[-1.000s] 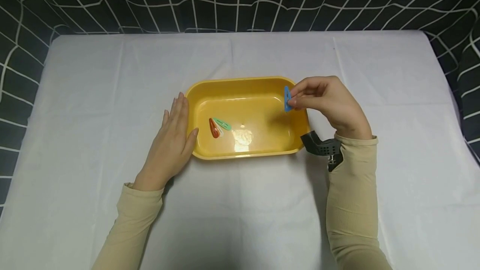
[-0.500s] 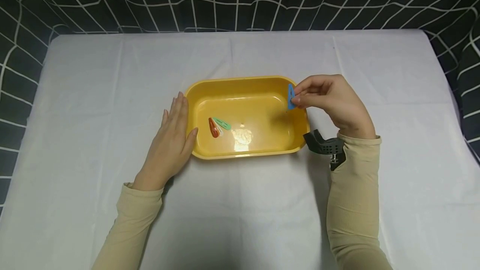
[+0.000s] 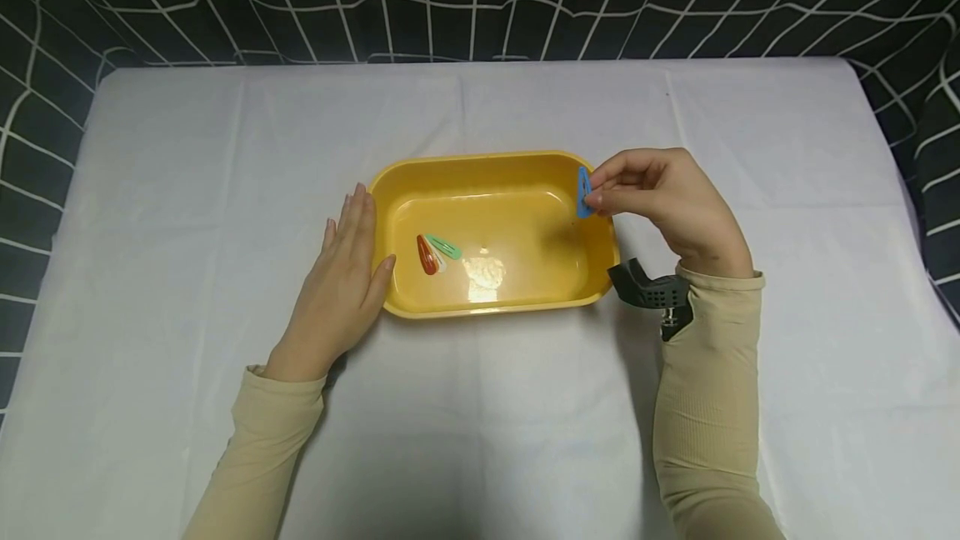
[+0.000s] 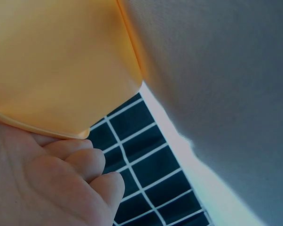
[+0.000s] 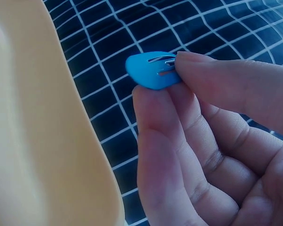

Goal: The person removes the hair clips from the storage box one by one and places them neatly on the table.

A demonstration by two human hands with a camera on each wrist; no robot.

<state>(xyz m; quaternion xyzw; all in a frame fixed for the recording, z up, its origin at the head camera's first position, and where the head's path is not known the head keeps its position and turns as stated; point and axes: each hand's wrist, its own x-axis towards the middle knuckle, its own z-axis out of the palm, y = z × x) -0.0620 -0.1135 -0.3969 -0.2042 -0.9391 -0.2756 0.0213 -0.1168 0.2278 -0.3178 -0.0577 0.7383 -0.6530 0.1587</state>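
A blue snap hair clip (image 3: 583,192) is pinched between thumb and fingers of my right hand (image 3: 660,202), above the right end of the yellow tub (image 3: 510,302). In the right wrist view the hair clip (image 5: 153,70) shows its metal tongue, and the tub's wall (image 5: 61,117) stands beside the hand. My left hand (image 3: 333,290) rests with straight fingers against the tub's left rim. Inside the tub, toward the left, lie a red hair clip (image 3: 427,256), a green one (image 3: 444,247) and a white one (image 3: 440,262), partly covered between them.
A white cloth (image 3: 480,423) covers the table under the tub. Dark fabric with a white grid (image 3: 450,7) hangs behind and along the sides. A black wrist strap mount (image 3: 647,290) sticks out from the right sleeve near the tub's corner.
My right hand has shifted slightly to the right and a little away from me, still pinching the blue hair clip. The left hand and the clips in the tub stay in place.
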